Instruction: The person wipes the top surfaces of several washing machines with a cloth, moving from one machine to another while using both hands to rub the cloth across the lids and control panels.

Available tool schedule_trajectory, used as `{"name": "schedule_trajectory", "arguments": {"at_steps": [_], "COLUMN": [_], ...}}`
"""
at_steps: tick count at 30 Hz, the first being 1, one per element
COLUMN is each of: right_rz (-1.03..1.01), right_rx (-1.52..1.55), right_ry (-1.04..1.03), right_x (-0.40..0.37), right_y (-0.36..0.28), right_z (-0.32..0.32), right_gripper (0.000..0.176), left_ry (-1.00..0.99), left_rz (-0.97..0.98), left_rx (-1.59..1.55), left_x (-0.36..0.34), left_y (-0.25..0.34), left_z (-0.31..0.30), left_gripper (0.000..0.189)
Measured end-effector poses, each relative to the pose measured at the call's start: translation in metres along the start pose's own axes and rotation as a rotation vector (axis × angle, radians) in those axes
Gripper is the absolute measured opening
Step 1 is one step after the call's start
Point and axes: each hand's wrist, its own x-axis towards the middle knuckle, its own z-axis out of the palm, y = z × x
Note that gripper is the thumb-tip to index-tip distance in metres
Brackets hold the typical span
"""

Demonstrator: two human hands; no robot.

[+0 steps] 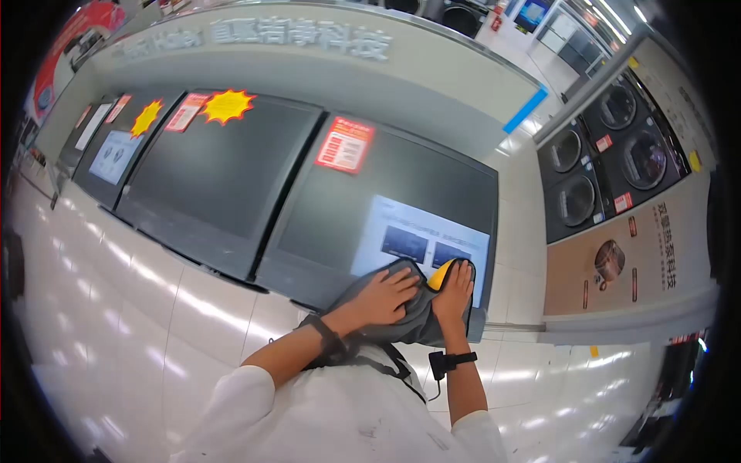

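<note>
My left hand [385, 299] lies palm down on a dark grey cloth [421, 330], its fingers stretched out and apart. My right hand [453, 296] rests flat on the right part of the same cloth, its fingers extended. Between the two hands a folded edge shows the cloth's yellow side [440, 275]. Beneath the cloth is the dark flat top of an appliance [421, 181], at its front right corner. A pale blue printed sheet [378, 231] on that top is partly covered by the cloth and my hands.
Another dark appliance top [224, 166] stands to the left, with a red-and-white price tag [185, 113] and a yellow starburst sign [227, 106]. A low wall with raised lettering [301, 38] runs behind. Stacked round-door machines [617, 154] stand at the right, beyond the tiled floor [515, 255].
</note>
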Motion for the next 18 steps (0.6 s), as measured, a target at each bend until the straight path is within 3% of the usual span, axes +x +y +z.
{"name": "schedule_trajectory", "arguments": {"at_steps": [6, 12, 16, 18], "right_rz": [-0.165, -0.401, -0.559, -0.534], "right_rx": [0.05, 0.164, 0.257, 0.267], "right_ry": [0.074, 0.084, -0.065, -0.114], "right_x": [0.013, -0.016, -0.06, -0.073], "right_y": [-0.101, -0.195, -0.206, -0.189], "right_z": [0.012, 0.023, 0.003, -0.007], "right_gripper": [0.064, 0.055, 0.057, 0.06], "left_ry": [-0.041, 0.077, 0.084, 0.027], "left_rz": [-0.224, -0.378, -0.418, -0.382], "left_rx": [0.095, 0.149, 0.25, 0.257], "left_x": [-0.051, -0.128, -0.147, -0.147], "left_y": [-0.049, -0.101, -0.089, -0.077], "left_z": [-0.073, -0.124, -0.123, -0.118], "left_gripper": [0.052, 0.051, 0.054, 0.055]}}
